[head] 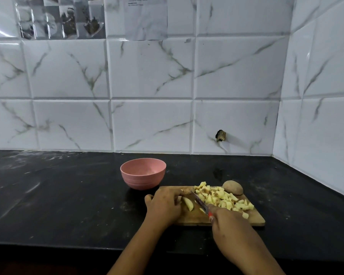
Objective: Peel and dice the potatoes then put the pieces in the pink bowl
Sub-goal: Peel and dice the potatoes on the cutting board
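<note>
A wooden cutting board (254,218) lies on the black counter. On it sits a heap of diced potato (219,197), with a whole unpeeled potato (232,187) at the board's far right corner. My left hand (164,205) holds down a peeled potato wedge (188,203) with curled fingers. My right hand (229,223) grips a red-handled knife (200,203), its blade lying between the wedge and the heap. The pink bowl (143,176) stands just behind the board's left end; no pieces show inside it.
The black counter (68,195) stretches wide to the left. White marble-look tiled walls (147,96) close the back and right side, meeting in a corner at the right. A hole in the tile (220,135) shows above the counter. A scrap of peel (185,189) lies at the board's far edge.
</note>
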